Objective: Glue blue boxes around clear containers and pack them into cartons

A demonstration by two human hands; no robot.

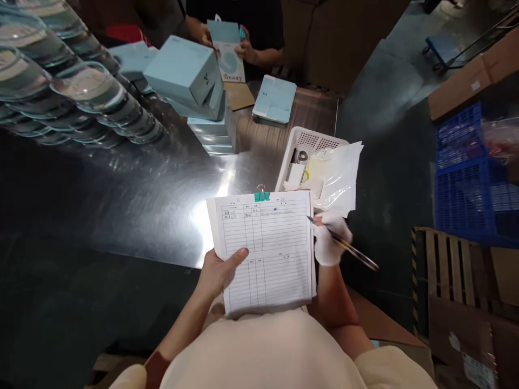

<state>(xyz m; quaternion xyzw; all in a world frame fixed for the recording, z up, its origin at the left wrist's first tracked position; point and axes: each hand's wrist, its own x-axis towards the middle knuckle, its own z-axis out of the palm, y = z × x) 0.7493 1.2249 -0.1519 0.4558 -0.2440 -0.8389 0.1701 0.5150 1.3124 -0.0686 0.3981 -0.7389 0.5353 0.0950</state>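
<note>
My left hand (221, 270) grips a clipped stack of printed forms (279, 232) by its lower left edge, thumb on top. A teal binder clip (261, 195) holds the top of the stack. The sheet is ruled in rows, with handwriting in the first few. My right hand (332, 237), in a white glove, is closed around a pen (354, 253). The pen's tip is near the right edge of the page; whether it touches the paper I cannot tell.
Beyond the forms stands a white plastic basket (292, 143) with plastic bags (338, 173). Light blue boxes (184, 70) are stacked on the metal table (162, 216), left of a flat blue pile (275, 98). Stacked clear containers (89, 92) fill the left. Opposite, a person's hands (245, 51) hold a box.
</note>
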